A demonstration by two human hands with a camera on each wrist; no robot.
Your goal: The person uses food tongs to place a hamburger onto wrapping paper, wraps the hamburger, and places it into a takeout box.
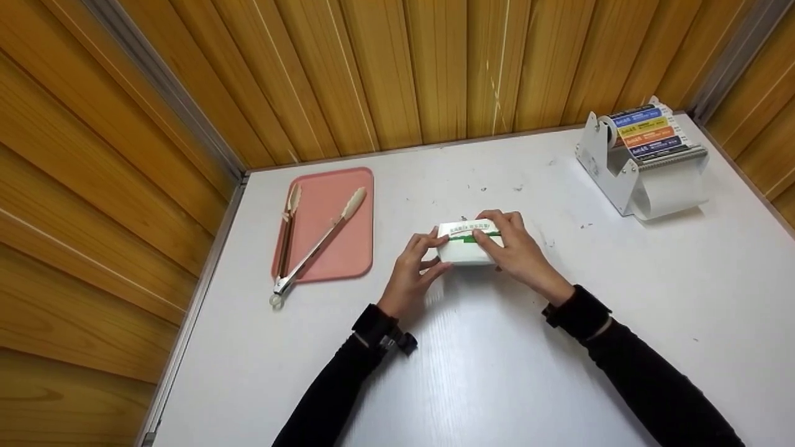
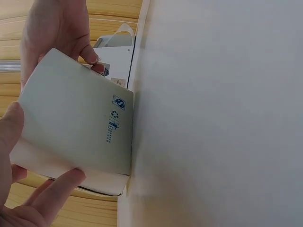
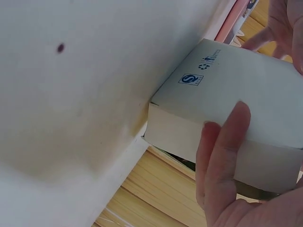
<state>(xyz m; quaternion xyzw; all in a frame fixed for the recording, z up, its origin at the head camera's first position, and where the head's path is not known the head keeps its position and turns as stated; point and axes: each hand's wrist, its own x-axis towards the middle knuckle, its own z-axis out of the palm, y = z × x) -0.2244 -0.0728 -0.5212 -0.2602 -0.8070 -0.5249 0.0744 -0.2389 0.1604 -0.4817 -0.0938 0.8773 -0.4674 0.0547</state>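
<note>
Both hands hold a small white carton (image 1: 469, 253) with a green band and printing, at the middle of the table. At its left end, my left hand (image 1: 413, 270) grips it between thumb and fingers. My right hand (image 1: 518, 251) holds the right end, its thumb on the upper face near the green band. In the left wrist view, the box's plain face (image 2: 75, 113) shows small blue printed symbols. From the right wrist, two right-hand fingers (image 3: 227, 142) lie against its side, and a dark gap shows along one edge. What is inside is hidden.
A pink tray (image 1: 348, 254) at the left bears metal tongs (image 1: 317, 245), spread apart, their hinge end past the tray's front edge. At the back right stands a label dispenser (image 1: 612, 171) with colored rolls. Wooden panels (image 1: 435, 68) border the white table (image 1: 497, 385).
</note>
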